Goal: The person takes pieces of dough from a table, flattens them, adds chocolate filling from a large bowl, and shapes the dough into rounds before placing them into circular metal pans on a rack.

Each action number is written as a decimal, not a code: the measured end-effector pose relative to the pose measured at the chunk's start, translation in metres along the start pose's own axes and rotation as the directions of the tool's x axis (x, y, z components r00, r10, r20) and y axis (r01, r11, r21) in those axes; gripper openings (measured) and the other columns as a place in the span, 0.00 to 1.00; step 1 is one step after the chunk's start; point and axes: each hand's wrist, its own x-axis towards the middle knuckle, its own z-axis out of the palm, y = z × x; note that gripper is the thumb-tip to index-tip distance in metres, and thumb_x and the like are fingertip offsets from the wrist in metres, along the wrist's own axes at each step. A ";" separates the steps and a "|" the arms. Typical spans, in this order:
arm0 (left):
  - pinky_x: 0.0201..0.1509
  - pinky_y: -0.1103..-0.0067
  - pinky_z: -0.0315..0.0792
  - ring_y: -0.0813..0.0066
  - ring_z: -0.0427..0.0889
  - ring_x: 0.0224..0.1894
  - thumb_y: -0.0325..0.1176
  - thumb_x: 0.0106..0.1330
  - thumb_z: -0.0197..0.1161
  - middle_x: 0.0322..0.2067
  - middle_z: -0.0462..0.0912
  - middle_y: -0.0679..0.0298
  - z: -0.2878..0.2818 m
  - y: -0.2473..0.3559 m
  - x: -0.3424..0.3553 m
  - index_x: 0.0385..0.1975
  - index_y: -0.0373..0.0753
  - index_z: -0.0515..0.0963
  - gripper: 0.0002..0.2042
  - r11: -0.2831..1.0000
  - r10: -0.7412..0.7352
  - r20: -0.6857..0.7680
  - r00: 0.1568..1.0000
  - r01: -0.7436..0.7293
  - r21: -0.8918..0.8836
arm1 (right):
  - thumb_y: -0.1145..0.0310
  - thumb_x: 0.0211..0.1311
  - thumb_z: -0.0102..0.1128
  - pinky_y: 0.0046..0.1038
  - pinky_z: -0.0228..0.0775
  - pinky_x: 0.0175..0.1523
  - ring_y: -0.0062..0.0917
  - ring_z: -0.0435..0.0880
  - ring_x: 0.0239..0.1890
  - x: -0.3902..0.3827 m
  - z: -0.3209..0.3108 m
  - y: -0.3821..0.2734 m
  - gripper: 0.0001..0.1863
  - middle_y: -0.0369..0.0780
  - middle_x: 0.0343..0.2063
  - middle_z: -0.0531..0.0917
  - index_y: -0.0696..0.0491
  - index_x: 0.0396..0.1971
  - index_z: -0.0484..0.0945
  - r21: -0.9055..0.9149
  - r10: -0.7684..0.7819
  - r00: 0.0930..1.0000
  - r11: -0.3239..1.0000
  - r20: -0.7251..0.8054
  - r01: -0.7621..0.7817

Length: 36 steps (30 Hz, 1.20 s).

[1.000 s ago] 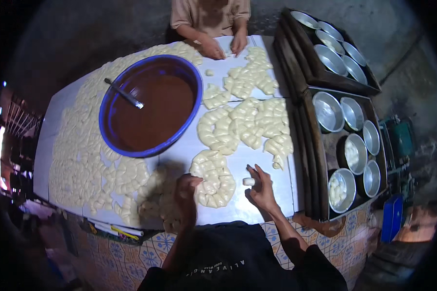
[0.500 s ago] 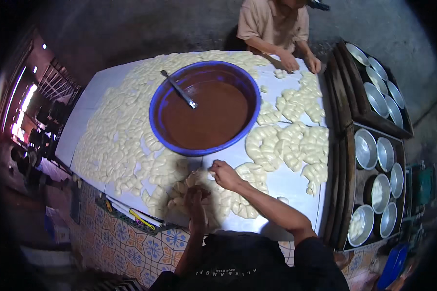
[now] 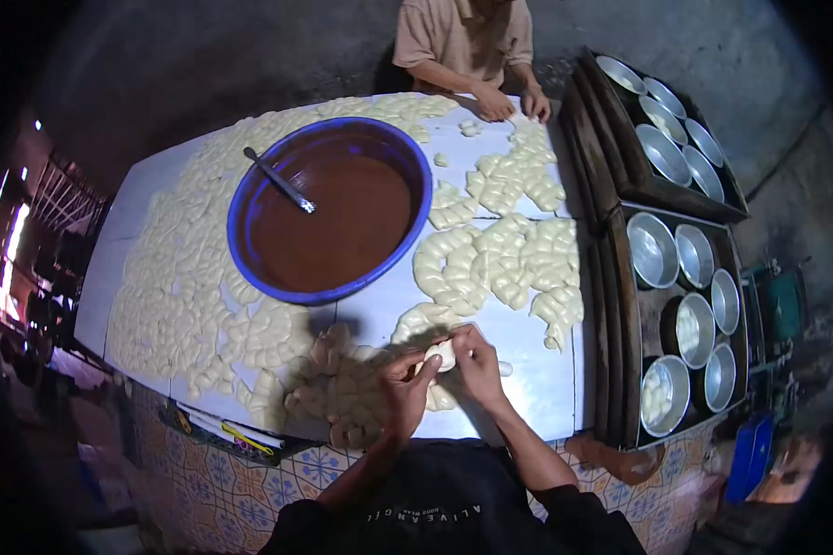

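Above the near edge of the white table, a small pale dough piece is pinched between both my hands. My left hand has its thumb and fingers closed on the dough's near left side. From the other side my right hand grips the same piece with its fingertips. Flattened dough pieces lie close together over the left and middle of the table, some in my shadow. A blue basin of brown filling stands beyond my hands, a metal spoon leaning inside it.
More dough pieces lie right of the basin. Across the table, a co-worker's hands touch dough at the far right corner. Wooden trays holding round metal pans flank the table's right side; some pans contain dough pieces.
My hands have come together around one dough piece, where before they were apart over the dough. The view has shifted, so the table and basin appear farther left.
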 end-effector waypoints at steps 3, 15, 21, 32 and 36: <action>0.39 0.82 0.71 0.81 0.77 0.35 0.28 0.61 0.64 0.34 0.82 0.63 -0.008 0.008 -0.001 0.37 0.31 0.79 0.09 0.945 -0.043 0.192 0.980 -0.022 0.327 | 0.56 0.72 0.38 0.34 0.57 0.62 0.36 0.67 0.57 0.007 -0.002 -0.026 0.22 0.45 0.51 0.69 0.56 0.47 0.77 -0.041 -0.216 0.975 0.975 0.043 0.218; 0.63 0.63 0.61 0.55 0.69 0.58 0.78 0.52 0.40 0.57 0.66 0.42 -0.030 0.059 0.120 0.60 0.27 0.58 0.54 0.793 -0.045 0.563 0.825 0.372 -0.482 | 0.31 0.45 0.61 0.37 0.59 0.61 0.29 0.62 0.63 0.012 0.000 0.025 0.62 0.37 0.70 0.48 0.51 0.71 0.38 0.463 -0.037 0.908 0.868 0.418 -0.178; 0.62 0.58 0.60 0.39 0.71 0.54 0.66 0.67 0.27 0.49 0.74 0.39 -0.048 0.081 0.215 0.53 0.29 0.65 0.40 0.403 -0.173 0.077 0.982 -0.001 0.915 | 0.46 0.58 0.61 0.29 0.63 0.59 0.21 0.67 0.59 0.012 0.003 0.037 0.49 0.37 0.69 0.54 0.50 0.71 0.43 0.534 0.018 0.962 0.829 0.271 -0.166; 0.31 0.68 0.73 0.68 0.79 0.25 0.66 0.68 0.32 0.27 0.80 0.61 -0.045 0.071 0.156 0.34 0.36 0.75 0.36 0.948 -0.165 0.225 0.960 0.092 0.304 | 0.66 0.68 0.52 0.25 0.70 0.52 0.23 0.73 0.52 0.019 0.018 0.051 0.35 0.42 0.61 0.67 0.52 0.70 0.47 0.764 0.172 0.951 0.566 0.259 -0.310; 0.49 0.70 0.73 0.63 0.79 0.42 0.70 0.64 0.32 0.48 0.76 0.52 -0.018 0.051 0.091 0.57 0.27 0.64 0.45 0.797 -0.435 0.357 0.827 0.538 -0.276 | 0.71 0.66 0.54 0.21 0.73 0.41 0.24 0.79 0.41 0.017 0.020 0.049 0.16 0.42 0.41 0.79 0.62 0.50 0.71 0.898 0.270 0.928 0.290 0.256 -0.332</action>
